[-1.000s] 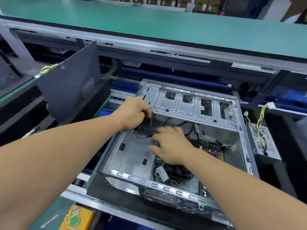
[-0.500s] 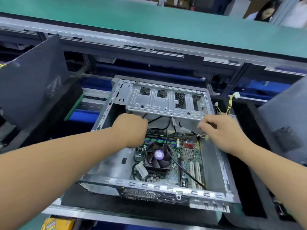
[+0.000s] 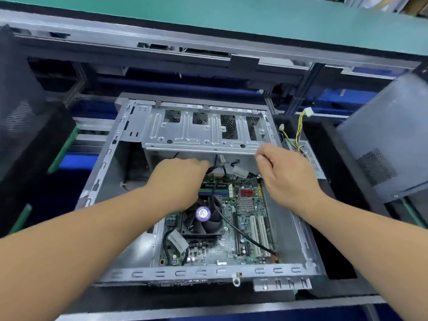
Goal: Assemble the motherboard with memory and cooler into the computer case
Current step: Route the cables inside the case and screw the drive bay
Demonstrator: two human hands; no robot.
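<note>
An open metal computer case lies on its side in the middle of the view. The green motherboard lies inside it, carrying a black cooler fan with a purple label and memory sticks. My left hand is over the board's far left part, fingers closed around black cables that run under the drive cage. My right hand hovers at the board's far right corner with curled fingers, thumb pressed to forefinger just below the cage's edge. Whether it pinches anything is hidden.
Dark grey side panels lean at the left and right. A power supply with yellow wires lies right of the case. The case rests on a black foam pad. A green conveyor belt runs behind.
My right hand left the middle of the board and moved to the case's far right corner, uncovering the fan and memory. My left hand stayed at the cables. The view shifted and centred the case.
</note>
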